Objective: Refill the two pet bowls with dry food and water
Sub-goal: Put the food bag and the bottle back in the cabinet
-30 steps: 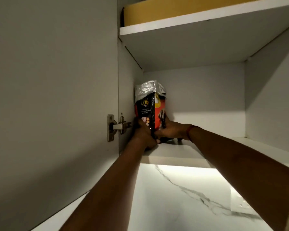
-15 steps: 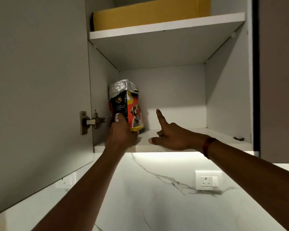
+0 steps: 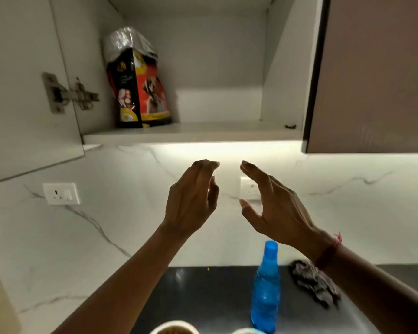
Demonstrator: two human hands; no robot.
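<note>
1. Two bare hands are raised in front of the marble wall (image 3: 101, 237), below the open cabinet: the left grip (image 3: 191, 201) and the right grip (image 3: 278, 213) face each other, near but apart.
2. The left grip is open, its fingers loosely bent (nothing in it).
3. The right grip is also open and holds nothing, with the fingers fairly straight and the thumb spread. A red thread (image 3: 331, 251) circles its wrist.
4. The dry food bag (image 3: 140, 88) stands upright on the cabinet shelf (image 3: 215, 133), at the left end close to the side wall. Its silvery top is folded over, and neither grip touches it.
5. The cabinet door (image 3: 22, 80) on the left stands open, its metal hinge (image 3: 68, 95) showing. The neighbouring door (image 3: 372, 68) on the right is closed.
6. A lit strip (image 3: 203, 147) glows under the shelf.
7. On the dark desk (image 3: 203, 297) a blue bottle (image 3: 264, 290) stands upright with its cap on (its contents cannot be made out).
8. At the bottom edge, a bowl (image 3: 174, 330) holding brown kibble is partly in view. Just beside it, near the bottle's base, is the rim of a second bowl (image 3: 245, 331), too cut off to show what is inside.
9. A dark crumpled cloth (image 3: 314, 283) lies on the desk to the right of the bottle.
10. Two wall sockets sit on the marble: one (image 3: 60, 193) at the left, another (image 3: 250, 189) partly hidden behind the right grip.
</note>
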